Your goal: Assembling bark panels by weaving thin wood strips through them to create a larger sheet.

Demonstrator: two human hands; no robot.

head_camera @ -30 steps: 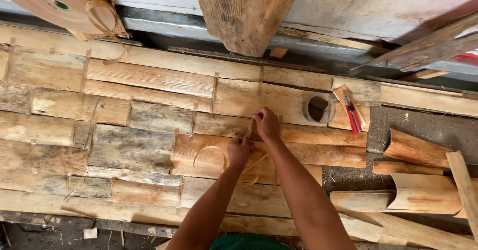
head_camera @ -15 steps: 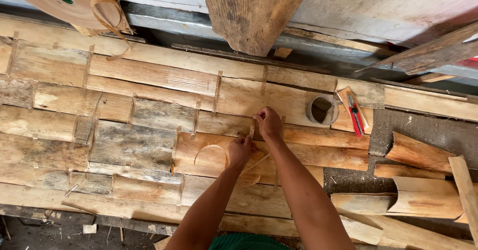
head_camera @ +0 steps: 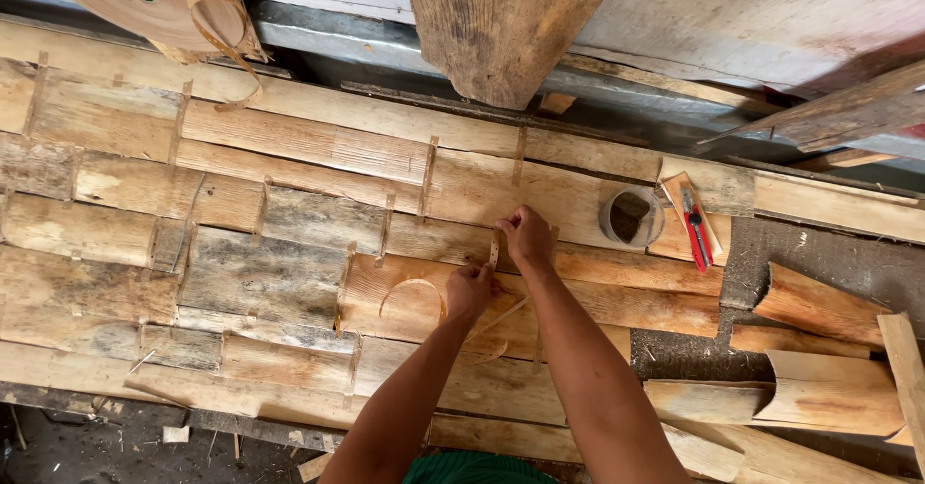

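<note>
My left hand [head_camera: 469,289] and my right hand [head_camera: 526,235] pinch the two ends of a short thin wooden strip [head_camera: 494,252] that stands between them. It runs over a mat of flat bark-like wood slabs [head_camera: 260,272] joined by similar strips. My right hand grips the strip's upper end at a seam between slabs. My left hand grips the lower end. A loose curl of the same strip [head_camera: 412,287] lies just left of my left hand.
A roll of strip material [head_camera: 145,2] rests at the top left. A thick wooden post [head_camera: 501,22] stands at the top centre. A small round tin [head_camera: 631,217] and red-handled cutters [head_camera: 696,226] lie right of my hands. Curved wood pieces [head_camera: 819,349] are piled at the right.
Both hands stay at the same seam with the strip. The view has shifted slightly; nothing else has visibly moved.
</note>
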